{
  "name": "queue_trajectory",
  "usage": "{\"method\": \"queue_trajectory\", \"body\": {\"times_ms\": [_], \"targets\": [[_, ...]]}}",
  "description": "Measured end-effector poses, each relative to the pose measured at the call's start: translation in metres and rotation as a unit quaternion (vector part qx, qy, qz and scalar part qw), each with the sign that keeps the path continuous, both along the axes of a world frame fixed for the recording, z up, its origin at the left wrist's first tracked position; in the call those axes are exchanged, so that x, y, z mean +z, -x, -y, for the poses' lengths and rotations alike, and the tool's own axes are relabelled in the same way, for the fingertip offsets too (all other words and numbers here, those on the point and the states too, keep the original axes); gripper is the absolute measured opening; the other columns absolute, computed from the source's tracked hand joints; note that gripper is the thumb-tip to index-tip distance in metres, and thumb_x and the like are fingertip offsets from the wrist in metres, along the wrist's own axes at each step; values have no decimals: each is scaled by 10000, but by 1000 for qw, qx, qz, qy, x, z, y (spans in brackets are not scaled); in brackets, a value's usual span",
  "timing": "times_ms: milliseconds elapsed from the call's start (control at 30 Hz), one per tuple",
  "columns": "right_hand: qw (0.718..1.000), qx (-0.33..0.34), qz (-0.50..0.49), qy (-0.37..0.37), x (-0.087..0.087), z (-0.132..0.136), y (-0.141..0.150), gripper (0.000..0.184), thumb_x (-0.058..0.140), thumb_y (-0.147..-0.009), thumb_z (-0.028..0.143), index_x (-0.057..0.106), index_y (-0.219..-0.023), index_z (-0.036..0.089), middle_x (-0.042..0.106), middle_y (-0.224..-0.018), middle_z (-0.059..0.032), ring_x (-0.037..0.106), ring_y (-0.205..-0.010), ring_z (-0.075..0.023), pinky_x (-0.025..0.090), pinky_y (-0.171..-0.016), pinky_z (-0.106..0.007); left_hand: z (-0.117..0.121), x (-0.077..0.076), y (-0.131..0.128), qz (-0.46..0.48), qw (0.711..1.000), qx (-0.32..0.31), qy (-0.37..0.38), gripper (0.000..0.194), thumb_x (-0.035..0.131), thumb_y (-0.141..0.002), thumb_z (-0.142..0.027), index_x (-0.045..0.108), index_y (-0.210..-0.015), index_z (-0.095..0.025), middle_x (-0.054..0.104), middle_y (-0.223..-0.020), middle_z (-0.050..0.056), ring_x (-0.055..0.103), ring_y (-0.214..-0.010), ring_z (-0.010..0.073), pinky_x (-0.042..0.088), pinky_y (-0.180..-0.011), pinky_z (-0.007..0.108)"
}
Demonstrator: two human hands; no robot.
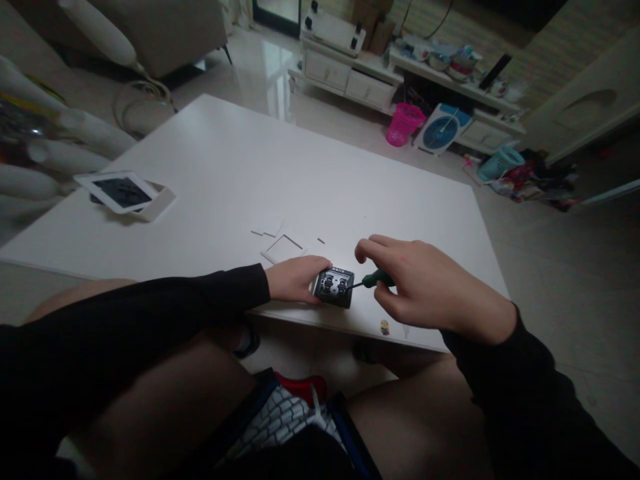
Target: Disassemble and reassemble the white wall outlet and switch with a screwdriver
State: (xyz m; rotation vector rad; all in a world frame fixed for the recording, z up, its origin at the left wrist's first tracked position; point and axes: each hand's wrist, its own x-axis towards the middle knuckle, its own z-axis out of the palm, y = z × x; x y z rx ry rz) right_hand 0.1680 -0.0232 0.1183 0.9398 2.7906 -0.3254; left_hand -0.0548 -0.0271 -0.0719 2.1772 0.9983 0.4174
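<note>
My left hand [296, 279] is closed around the left side of a small black boxy device, which looks like a wall switch module [336, 287], near the front edge of the white table. Metal parts show on its upturned face. In my right hand [417, 280] is a screwdriver [376, 277] with a dark green handle. The shaft points left, and its tip meets the right part of the module's face. Beyond my left hand lies a white square frame [283, 248], along with thin flat white pieces [270, 230] on the table.
On the table's [310, 167] left side, a white-framed panel [120, 190] leans on an open white box [161, 203]. A small yellow cartoon sticker [384, 327] is near the front edge. Across the floor stand a pink basket [404, 125], a box fan [443, 130] and a low cabinet [345, 73].
</note>
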Motion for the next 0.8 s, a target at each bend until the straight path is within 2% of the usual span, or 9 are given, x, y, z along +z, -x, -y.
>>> {"method": "queue_trajectory", "body": {"times_ms": [800], "targets": [[1000,-5,-1,6,-4,-4,1,209,511,-783,190,622,-959,177,628,-945,-59,440,-674,-151,221,-622,-317,1,2,-1,0,1000,1,3,538,812,-769,-379,599,-1219,-175,695,-1164,112,664,-1060,305,500,-902,383]]}}
